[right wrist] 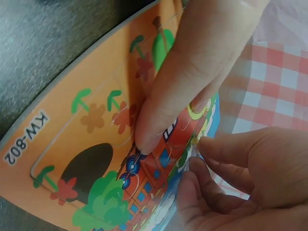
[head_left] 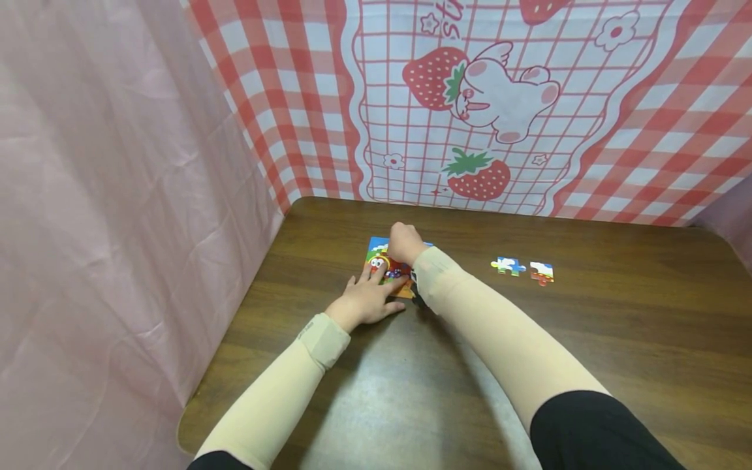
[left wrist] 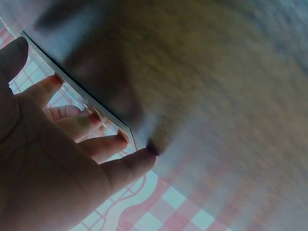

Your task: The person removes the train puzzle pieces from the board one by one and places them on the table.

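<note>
A colorful jigsaw puzzle [head_left: 374,247] lies flat near the back left of the table. My left hand [head_left: 365,301] rests on it with fingers spread, holding its surface down. In the left wrist view, the fingertips [left wrist: 98,119] touch the board at its edge. My right hand [head_left: 405,243] is at the puzzle's far side with curled fingers. In the right wrist view, its thumb and forefinger pinch a small puzzle piece [right wrist: 194,140] against the picture, mostly hidden by the fingers. The orange border [right wrist: 72,91] shows "KW-802".
Two loose puzzle pieces lie to the right: a blue and white one [head_left: 508,266] and a red, green and white one [head_left: 542,273]. The wooden table [head_left: 617,313] meets a checked strawberry cloth [head_left: 317,130] at the back and a pink curtain [head_left: 117,228] at left.
</note>
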